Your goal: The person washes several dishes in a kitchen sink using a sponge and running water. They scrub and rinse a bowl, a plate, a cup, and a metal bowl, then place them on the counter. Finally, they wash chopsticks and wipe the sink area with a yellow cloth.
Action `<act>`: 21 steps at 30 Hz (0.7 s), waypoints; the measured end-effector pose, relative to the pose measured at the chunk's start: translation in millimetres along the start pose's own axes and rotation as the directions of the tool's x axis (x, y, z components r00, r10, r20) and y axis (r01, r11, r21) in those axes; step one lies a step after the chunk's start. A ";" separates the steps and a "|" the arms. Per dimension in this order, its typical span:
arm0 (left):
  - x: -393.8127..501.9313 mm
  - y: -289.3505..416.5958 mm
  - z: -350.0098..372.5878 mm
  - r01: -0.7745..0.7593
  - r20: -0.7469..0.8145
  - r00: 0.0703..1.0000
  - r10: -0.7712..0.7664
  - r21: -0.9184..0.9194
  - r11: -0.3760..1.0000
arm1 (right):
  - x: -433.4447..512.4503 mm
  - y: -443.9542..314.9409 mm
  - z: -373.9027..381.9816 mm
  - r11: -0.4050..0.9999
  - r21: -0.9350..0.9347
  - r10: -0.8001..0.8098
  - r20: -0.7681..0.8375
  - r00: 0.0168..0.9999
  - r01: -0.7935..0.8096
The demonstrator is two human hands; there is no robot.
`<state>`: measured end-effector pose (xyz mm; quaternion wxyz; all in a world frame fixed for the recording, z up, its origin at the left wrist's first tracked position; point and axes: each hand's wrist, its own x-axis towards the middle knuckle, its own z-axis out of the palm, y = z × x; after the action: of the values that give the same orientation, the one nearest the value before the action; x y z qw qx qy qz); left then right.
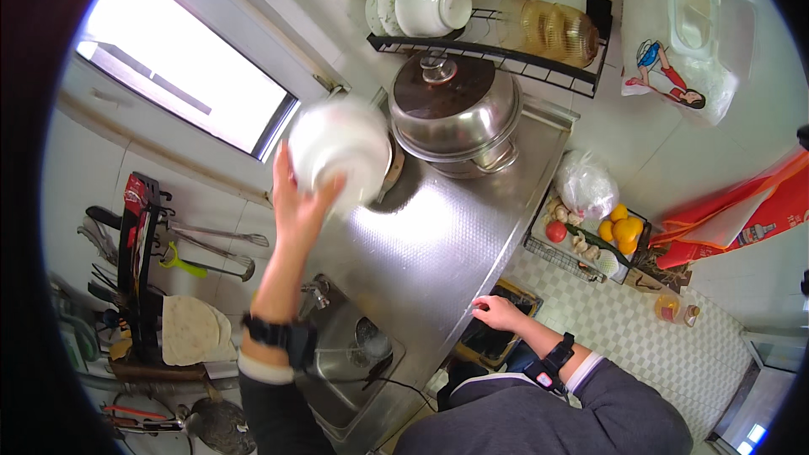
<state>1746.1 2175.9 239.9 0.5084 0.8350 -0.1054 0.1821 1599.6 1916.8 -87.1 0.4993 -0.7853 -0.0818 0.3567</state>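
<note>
My left hand (302, 202) is raised at the window side and grips a white bowl (341, 145), blurred, its base turned towards me. The thumb lies near the foot ring. My right hand (499, 313) rests near the front edge of the stainless steel counter (417, 246), fingers slightly curled, holding nothing that I can see. Behind the held bowl stands a large steel pot (455, 133) with a domed lid. Above it, a black wire wall rack (531, 66) carries white bowls (430, 5) and amber ribbed glassware (553, 28).
A steel sink (341, 354) with a faucet (318, 291) lies at lower left. Utensils hang from a black rack (142, 253) on the left wall. At the right, a basket (562, 256) holds vegetables and yellow fruit. A bin (483, 341) stands below the counter edge.
</note>
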 end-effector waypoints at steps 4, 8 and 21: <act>131.3 43.4 78.8 -0.062 -0.126 0.986 0.108 0.324 0.944 | -6.6 12.0 -14.6 0.997 0.070 0.039 -0.085 0.996 -0.033; 202.0 51.7 152.5 -0.148 -0.200 0.943 0.266 0.463 0.874 | -16.7 29.9 -25.3 0.989 0.140 0.061 -0.185 0.981 -0.035; 215.6 25.4 229.9 0.224 -0.364 0.931 0.027 0.630 0.743 | -30.2 55.0 -37.8 0.974 0.227 0.045 -0.300 0.953 0.025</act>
<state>1978.7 1962.1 253.4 0.1986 0.9188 0.1030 0.3252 1589.2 1847.9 -109.7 0.5909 -0.7687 0.0413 0.2413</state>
